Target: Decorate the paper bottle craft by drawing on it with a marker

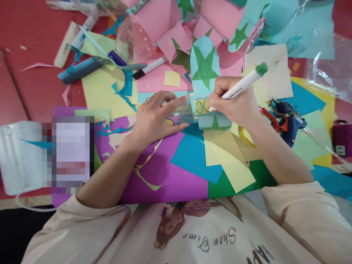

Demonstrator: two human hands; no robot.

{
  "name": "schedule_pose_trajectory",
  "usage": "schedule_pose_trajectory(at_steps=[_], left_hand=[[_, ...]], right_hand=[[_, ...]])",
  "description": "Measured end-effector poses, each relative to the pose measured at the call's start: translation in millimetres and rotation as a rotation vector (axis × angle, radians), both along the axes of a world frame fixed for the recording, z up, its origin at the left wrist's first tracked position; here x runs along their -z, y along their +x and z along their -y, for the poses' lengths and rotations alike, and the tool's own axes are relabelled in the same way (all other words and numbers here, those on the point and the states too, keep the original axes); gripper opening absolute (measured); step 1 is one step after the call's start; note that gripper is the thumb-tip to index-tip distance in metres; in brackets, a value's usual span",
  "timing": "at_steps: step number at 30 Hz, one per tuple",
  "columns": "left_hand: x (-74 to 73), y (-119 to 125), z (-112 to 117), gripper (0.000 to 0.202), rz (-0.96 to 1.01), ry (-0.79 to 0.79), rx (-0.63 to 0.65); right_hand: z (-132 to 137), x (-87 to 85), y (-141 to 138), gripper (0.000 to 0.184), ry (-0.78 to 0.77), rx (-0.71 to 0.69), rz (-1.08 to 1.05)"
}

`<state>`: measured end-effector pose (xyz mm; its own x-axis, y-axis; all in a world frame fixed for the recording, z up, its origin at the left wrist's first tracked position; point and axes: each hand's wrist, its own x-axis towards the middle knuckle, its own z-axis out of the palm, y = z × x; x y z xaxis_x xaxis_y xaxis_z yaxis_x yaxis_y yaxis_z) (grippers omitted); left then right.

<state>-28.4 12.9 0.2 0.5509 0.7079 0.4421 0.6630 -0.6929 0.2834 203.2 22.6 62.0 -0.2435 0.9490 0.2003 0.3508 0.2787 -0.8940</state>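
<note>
My right hand (233,101) grips a white marker (240,88) with a green end. The marker's tip touches a small yellow paper slip (197,108) that bears round green outlines. That slip lies across a light blue paper piece (195,64) decorated with green stars, its top end rounded. To the left, my left hand (155,119) rests with its fingers apart, thumb and index reaching toward the slip. Beneath those fingers is a clear, see-through strip (183,110), its exact kind unclear.
Pink paper pieces (154,18) with green stars crowd the back. Scissors (121,62) and several markers lie at the back left. Keys (283,110) and a yellow tape ring (244,136) sit near my right forearm. A blurred-out phone-like object (72,150) and white mask (20,157) are left.
</note>
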Motion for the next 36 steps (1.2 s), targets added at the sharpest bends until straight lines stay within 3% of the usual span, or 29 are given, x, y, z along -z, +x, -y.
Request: schedule_pose_trajectory(at_steps=[5,15,21,27,36], left_hand=[[-1.7,-0.1,0.3,0.055,-0.058,-0.018,-0.028],[-1.4,1.4,-0.4,0.054,0.017,0.131,0.036],[-0.1,-0.3,-0.6,0.054,0.008,0.023,0.008],[-1.2,1.1,0.3,0.055,-0.009,0.113,0.019],[-1.6,1.4,1.4,0.053,-0.028,0.048,-0.033]], right_hand=[[1.4,5.4,-0.1,0.036,0.047,0.116,-0.239],[-1.0,10.0,-0.9,0.037,0.079,0.045,-0.120],[-0.4,9.8,-2.1,0.038,0.104,0.045,-0.109],[-0.1,9.9,-1.4,0.041,0.105,0.083,-0.058],[0.7,6.8,-1.6,0.047,0.064,0.114,0.024]])
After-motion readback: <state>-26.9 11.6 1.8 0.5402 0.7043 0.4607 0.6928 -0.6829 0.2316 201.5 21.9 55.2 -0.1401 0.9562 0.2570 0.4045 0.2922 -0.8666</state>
